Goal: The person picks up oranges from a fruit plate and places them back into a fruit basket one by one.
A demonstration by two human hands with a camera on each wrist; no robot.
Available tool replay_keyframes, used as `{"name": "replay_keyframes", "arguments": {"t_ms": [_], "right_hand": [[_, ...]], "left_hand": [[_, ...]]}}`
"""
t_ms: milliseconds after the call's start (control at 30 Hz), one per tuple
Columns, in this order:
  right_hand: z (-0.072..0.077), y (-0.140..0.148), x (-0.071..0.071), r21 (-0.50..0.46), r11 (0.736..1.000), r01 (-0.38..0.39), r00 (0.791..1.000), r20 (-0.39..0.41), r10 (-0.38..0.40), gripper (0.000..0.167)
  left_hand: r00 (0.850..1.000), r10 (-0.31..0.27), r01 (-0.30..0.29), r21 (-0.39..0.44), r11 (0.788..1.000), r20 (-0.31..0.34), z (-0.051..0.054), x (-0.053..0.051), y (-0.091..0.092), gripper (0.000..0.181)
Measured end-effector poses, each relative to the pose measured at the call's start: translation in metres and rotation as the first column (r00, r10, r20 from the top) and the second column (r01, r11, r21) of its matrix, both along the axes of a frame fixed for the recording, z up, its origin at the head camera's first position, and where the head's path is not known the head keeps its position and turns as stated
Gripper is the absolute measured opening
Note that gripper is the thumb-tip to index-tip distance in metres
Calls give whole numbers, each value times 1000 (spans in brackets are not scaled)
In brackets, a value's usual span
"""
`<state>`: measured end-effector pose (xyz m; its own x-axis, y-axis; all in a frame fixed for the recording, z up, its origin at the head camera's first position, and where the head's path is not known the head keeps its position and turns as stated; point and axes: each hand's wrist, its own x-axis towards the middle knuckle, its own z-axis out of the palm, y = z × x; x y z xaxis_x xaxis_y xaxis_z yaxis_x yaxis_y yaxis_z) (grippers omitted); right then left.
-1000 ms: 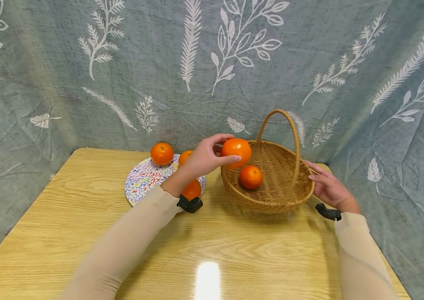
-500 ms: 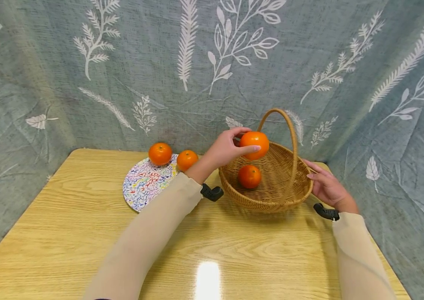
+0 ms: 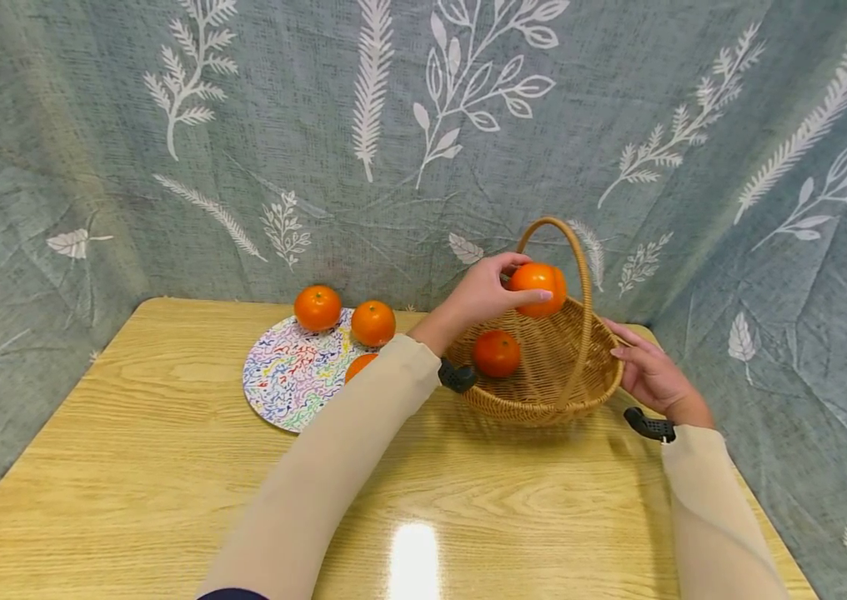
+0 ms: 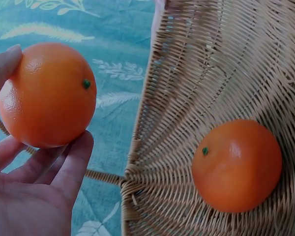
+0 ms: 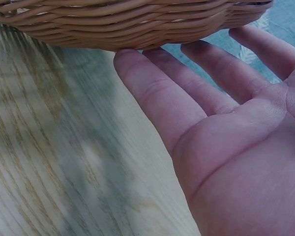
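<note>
Presently, the left hand (image 3: 482, 293) grasps an orange fruit (image 3: 539, 282) above the wicker basket (image 3: 536, 410); the right hand (image 3: 658, 382), ungripping, touches its side.

Left fingers (image 3: 508, 262) gripping orange (image 3: 538, 287), right fingers (image 3: 629, 336) touching wicker basket (image 3: 517, 409)

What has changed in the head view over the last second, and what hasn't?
The left hand has carried the held orange rightward, from the left rim of the basket towards its handle. Nothing was taken up or let go. Unchanged: the right hand at the basket's right side, the loose orange inside, and the plate with three oranges.
</note>
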<state>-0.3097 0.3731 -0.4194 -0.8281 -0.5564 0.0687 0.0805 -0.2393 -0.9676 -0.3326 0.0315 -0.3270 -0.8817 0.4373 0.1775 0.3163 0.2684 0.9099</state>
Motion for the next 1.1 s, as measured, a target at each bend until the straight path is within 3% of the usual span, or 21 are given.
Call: {"name": "replay_keyframes", "arguments": {"t_ms": [300,600,933,1100], "right_hand": [[0,0,-1,-16,1000,-7,1000,-4,7,60],[-1,0,3,43,998,38,999,-23,-37,61],[1,1,1,37,999,40,999,-23,-39,60],[-1,-1,1,19,1000,17,1000,-26,-16,60]], "left_hand": [[1000,-8,9,-29,1000,15,-13,-8,23,70],[998,-34,40,-111,993,51,-28,-13,32,64],[996,-60,72,-238,969,59,-29,-18,42,68],[996,-70,88,-350,932,62,-36,-23,41,67]]}}
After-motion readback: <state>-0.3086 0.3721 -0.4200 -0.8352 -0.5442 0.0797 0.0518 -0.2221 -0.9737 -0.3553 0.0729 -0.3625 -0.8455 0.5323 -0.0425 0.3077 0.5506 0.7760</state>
